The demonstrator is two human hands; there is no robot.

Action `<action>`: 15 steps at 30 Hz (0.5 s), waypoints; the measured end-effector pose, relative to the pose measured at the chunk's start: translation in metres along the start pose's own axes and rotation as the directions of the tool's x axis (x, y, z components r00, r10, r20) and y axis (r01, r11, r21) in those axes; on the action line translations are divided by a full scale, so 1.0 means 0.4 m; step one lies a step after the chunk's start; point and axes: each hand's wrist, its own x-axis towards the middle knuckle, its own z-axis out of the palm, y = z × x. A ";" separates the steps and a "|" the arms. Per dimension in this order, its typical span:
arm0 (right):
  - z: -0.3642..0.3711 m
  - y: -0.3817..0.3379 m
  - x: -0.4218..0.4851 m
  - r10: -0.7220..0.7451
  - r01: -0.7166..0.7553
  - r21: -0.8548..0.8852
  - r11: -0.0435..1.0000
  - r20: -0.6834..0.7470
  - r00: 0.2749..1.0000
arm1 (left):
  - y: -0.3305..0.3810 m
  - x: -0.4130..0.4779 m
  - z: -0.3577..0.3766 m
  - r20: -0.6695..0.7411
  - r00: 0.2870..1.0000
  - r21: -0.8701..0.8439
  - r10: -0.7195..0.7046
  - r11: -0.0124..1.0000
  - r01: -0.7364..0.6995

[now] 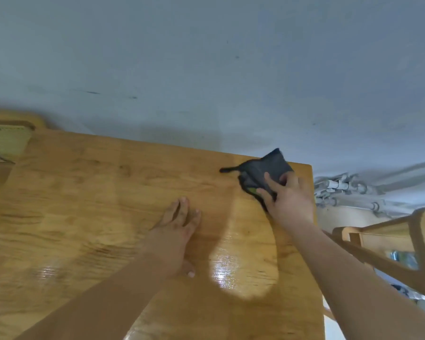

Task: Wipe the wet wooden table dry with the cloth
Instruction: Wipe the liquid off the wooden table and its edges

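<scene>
Wiping is under way. The right hand [290, 200] presses the dark cloth [268, 168] flat at the table's [84, 192] far corner, right of centre in the frame, its fingers [269, 179] spread straight over the fabric rather than bunching it. The left hand [179, 227] lies palm-down mid-frame, fingers released and holding nothing, seemingly as a brace. A glossy wet patch [233, 268] shines lower centre between the two arms, so the job looks unfinished. Next, probably, the cloth should be drawn back toward the lower frame across that sheen, pressed down evenly.

No readable text, label or number anywhere.
</scene>
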 end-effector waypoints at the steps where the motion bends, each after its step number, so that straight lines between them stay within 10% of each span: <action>1: -0.004 -0.010 0.043 0.151 -0.152 0.025 0.988 0.029 0.988 | 0.002 0.001 -0.001 0.006 1.000 0.002 -0.003 1.000 0.003; 5: 0.004 -0.137 0.079 0.390 -0.386 -0.064 0.920 0.067 0.918 | -0.003 0.001 -0.004 0.008 1.000 0.014 -0.009 1.000 0.009; 9: 0.033 -0.261 -0.082 -0.036 0.037 0.021 0.999 -0.044 0.998 | -0.011 0.000 0.008 0.002 1.000 -0.041 -0.013 0.999 0.014; 12: 0.029 -0.196 -0.124 -0.444 0.447 0.067 0.892 -0.056 0.894 | -0.015 -0.002 0.006 0.014 1.000 -0.053 -0.008 0.999 0.009; 15: -0.010 -0.044 -0.036 -0.455 0.458 -0.034 0.888 0.067 0.888 | -0.007 -0.002 -0.004 0.021 1.000 -0.032 -0.015 0.999 0.015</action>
